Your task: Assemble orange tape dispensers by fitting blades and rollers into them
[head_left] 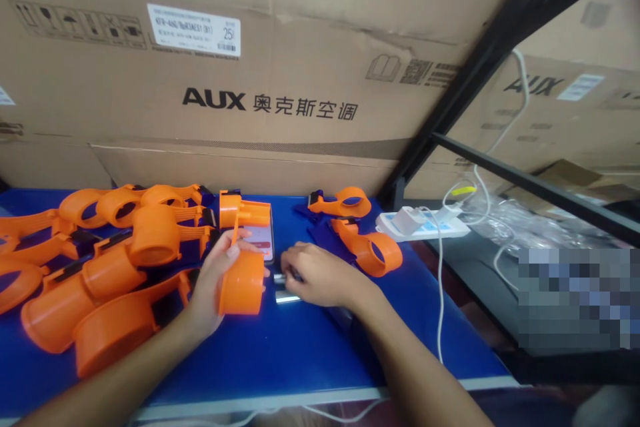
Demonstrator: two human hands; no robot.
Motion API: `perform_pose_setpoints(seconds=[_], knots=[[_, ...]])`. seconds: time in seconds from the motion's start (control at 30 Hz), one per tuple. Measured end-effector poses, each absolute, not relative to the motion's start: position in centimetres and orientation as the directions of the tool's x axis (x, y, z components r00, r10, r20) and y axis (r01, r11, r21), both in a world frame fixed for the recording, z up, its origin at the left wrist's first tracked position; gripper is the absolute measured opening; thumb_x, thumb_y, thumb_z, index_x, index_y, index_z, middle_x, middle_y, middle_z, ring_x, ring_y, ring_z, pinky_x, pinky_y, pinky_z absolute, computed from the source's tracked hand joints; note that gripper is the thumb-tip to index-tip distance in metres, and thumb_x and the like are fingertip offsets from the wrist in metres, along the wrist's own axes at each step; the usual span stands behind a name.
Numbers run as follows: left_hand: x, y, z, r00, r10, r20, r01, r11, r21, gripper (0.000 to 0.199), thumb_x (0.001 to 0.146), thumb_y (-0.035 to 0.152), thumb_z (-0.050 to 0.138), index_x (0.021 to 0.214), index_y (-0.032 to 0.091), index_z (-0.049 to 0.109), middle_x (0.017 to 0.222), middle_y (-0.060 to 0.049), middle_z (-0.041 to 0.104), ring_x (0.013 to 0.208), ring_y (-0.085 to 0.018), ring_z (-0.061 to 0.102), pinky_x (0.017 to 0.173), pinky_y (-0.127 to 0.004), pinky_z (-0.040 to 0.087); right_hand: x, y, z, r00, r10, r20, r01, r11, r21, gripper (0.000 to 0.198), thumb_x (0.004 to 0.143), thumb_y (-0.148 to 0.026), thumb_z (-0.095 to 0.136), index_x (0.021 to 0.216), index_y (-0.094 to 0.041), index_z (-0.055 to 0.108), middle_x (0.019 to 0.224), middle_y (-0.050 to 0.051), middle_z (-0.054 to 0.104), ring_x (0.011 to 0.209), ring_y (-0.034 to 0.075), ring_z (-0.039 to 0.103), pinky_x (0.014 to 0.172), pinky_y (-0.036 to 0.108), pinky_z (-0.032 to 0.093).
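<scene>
Wrapped around an orange plastic tape dispenser (243, 285), my left hand (213, 273) holds it upright above the blue table (300, 353). My right hand (317, 273) is low over the table to its right, fingers curled in. By those fingertips lie short shiny metal pieces (287, 297); whether one is in the grip is hidden by the hand. Behind the held dispenser, a phone (263, 240) with a lit screen lies on the table. Another orange dispenser (255, 213) rests partly over it.
Several orange dispensers (155, 233) are heaped at the left. Two more dispensers (383, 253) lie at the right on dark blue material. A white power strip (425, 223) with cables sits by the black metal frame (445, 100). Large cardboard boxes (275, 127) stand behind the table.
</scene>
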State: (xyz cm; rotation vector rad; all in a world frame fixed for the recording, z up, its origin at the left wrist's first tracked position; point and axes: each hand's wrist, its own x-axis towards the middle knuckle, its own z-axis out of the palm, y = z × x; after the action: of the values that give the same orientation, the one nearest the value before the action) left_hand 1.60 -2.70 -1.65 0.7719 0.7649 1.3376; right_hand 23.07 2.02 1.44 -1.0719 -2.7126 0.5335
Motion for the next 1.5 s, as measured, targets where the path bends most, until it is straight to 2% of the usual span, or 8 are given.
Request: perform_pose_setpoints(seconds=[0.2,0.33,0.43,0.53,0.7,0.83,1.13,1.5], knots=[[1.9,-3.0,-1.2,0.057,0.993,-0.106,-0.555,0.119,0.823,0.052,0.080,0.044,0.077,0.123,0.020,0.058,0.091,-0.004,0.073,0.086,-0.033,0.078,0.070,-0.043,0.065,23.7,1.9,2.5,-0.558,0.817,0.144,0.628,0.530,-0.569,0.014,0.101,-0.022,0.048,0.090,-0.021,0.057,0.070,-0.003,0.057,0.061,0.013,0.049,0.060,0.026,0.032],[2.1,-3.1,-1.1,0.045,0.984,-0.173,-0.618,0.163,0.769,0.044,0.080,0.035,0.072,0.119,0.018,0.060,0.091,-0.007,0.075,0.089,-0.036,0.078,0.072,-0.048,0.065,23.9,2.1,2.5,-0.464,0.842,0.275,0.425,0.484,-0.765,0.022,0.106,-0.037,0.047,0.096,-0.021,0.061,0.078,-0.002,0.060,0.068,0.014,0.055,0.064,0.026,0.041],[2.1,-3.0,-1.1,0.054,0.981,-0.187,-0.657,0.176,0.733,0.032,0.079,0.030,0.070,0.107,0.017,0.063,0.088,-0.006,0.075,0.092,-0.036,0.078,0.073,-0.047,0.065,23.6,2.4,2.1,-0.374,0.873,0.313,0.255,0.422,-0.870,0.022,0.102,-0.041,0.056,0.107,-0.022,0.064,0.076,-0.002,0.061,0.069,0.015,0.059,0.066,0.028,0.047],[2.2,-2.7,-1.3,0.086,0.977,-0.194,-0.645,0.203,0.737,0.023,0.077,0.029,0.075,0.094,0.018,0.063,0.077,-0.003,0.072,0.085,-0.033,0.078,0.068,-0.043,0.065,23.1,2.8,1.4,-0.280,0.909,0.308,0.120,0.352,-0.928,0.024,0.096,-0.043,0.066,0.103,-0.021,0.064,0.077,0.000,0.064,0.069,0.016,0.061,0.065,0.029,0.050],[2.0,-2.5,-1.9,0.114,0.964,-0.242,-0.516,0.266,0.815,0.045,0.084,0.055,0.073,0.069,0.015,0.060,0.063,-0.008,0.068,0.066,-0.027,0.076,0.061,-0.035,0.062,22.6,3.2,0.8,-0.218,0.941,0.259,0.083,0.282,-0.956,0.030,0.087,-0.047,0.076,0.093,-0.020,0.063,0.073,-0.001,0.065,0.065,0.015,0.061,0.061,0.028,0.049],[1.7,-2.4,-2.1,0.137,0.954,-0.267,-0.492,0.299,0.817,0.050,0.082,0.061,0.072,0.068,0.015,0.061,0.062,-0.011,0.070,0.064,-0.027,0.075,0.060,-0.035,0.062,22.7,3.2,0.8,-0.216,0.941,0.262,0.076,0.284,-0.956,0.030,0.087,-0.047,0.076,0.093,-0.020,0.065,0.072,-0.001,0.065,0.064,0.014,0.059,0.058,0.027,0.047],[2.3,-2.7,-2.0,0.147,0.957,-0.251,-0.557,0.290,0.779,0.046,0.086,0.057,0.072,0.068,0.015,0.061,0.059,-0.008,0.069,0.059,-0.025,0.074,0.060,-0.035,0.060,22.4,2.8,0.6,-0.250,0.932,0.262,0.120,0.298,-0.947,0.028,0.089,-0.046,0.074,0.094,-0.020,0.067,0.071,-0.001,0.065,0.063,0.015,0.059,0.057,0.027,0.046],[2.2,-2.8,-1.9,0.134,0.973,-0.189,-0.463,0.230,0.856,0.047,0.083,0.059,0.075,0.071,0.016,0.061,0.062,-0.005,0.067,0.062,-0.025,0.075,0.059,-0.032,0.061,22.1,2.4,0.5,-0.188,0.926,0.326,0.157,0.356,-0.921,0.024,0.092,-0.043,0.072,0.092,-0.019,0.067,0.072,0.000,0.064,0.065,0.015,0.059,0.061,0.027,0.047]])
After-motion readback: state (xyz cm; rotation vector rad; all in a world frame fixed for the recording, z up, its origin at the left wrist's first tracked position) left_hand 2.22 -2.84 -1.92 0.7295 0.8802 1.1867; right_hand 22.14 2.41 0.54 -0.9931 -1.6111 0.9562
